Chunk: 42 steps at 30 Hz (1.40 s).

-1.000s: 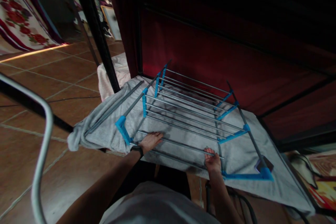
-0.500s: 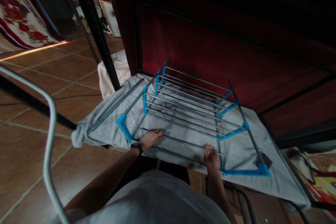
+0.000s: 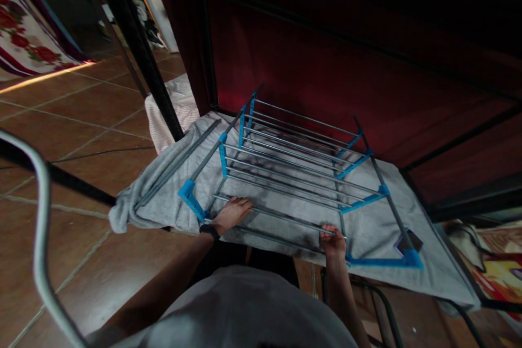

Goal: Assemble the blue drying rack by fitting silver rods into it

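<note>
A rack of grey metal tubes with blue plastic brackets lies on a grey cloth. Several thin rods span its two sides. Close to my body is a separate metal rod, its left end lying inside the frame's left side. My left hand grips that rod near its left end, fingers over the top. Around its right end my right hand is closed, with the tip poking out just past the fingers. Another tube of the rack runs below, nearer my body.
Loose grey tubes rest on the cloth at left. A dark flat phone-like object lies by the right bracket. Black posts and a dark red panel stand behind. A curved pale tube rises at the left.
The view has shifted slightly. My right hand has moved a little to the right, nearer the rod's end. My left hand keeps its hold on the rod.
</note>
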{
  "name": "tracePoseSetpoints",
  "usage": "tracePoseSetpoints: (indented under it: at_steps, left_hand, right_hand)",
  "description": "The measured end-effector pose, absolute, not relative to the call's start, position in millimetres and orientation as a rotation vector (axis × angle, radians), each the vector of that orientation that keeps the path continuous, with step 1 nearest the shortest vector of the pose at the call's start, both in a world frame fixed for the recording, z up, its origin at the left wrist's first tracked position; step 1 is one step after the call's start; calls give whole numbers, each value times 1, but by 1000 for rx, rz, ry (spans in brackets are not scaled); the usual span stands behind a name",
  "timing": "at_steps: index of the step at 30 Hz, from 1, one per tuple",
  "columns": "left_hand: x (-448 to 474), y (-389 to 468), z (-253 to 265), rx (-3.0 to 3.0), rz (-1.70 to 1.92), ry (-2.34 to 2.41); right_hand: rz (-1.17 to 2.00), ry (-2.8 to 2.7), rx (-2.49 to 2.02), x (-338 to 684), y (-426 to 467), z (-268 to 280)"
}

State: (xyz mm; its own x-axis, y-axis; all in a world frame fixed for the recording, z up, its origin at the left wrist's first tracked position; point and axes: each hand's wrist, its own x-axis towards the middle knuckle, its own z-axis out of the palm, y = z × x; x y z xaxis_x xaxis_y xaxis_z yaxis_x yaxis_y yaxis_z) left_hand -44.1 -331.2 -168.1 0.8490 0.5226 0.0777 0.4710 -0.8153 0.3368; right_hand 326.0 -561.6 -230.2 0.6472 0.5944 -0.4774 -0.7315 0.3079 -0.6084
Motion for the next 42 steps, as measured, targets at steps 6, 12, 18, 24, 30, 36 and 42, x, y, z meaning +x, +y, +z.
tracePoseSetpoints:
  at_steps: [6,12,18,24,30,36,42]
  left_hand:
    - [-56,-335,-150,2801,271,688]
    - [-68,-336,-147,2817,286,711]
    - [-66,-330,-149,2804,277,676]
    - [-69,-319,-162,2788,315,721]
    - [-70,-316,-168,2817,287,653]
    - [-69,-319,-168,2774,271,676]
    - [-70,-322,-164,2812,247,682]
  right_hand:
    - [962,142,-774,314,-575,-218]
    - [995,137,-702,305,-576,-208]
    - [1032,108,-629,298,-570,-201]
    - [1035,111,-638,296,-555,-200]
    - [935,161,-657,304,-537,-200]
    - [798,217,-680,311,-532,-202]
    - [697,239,-722,316,-541,-208]
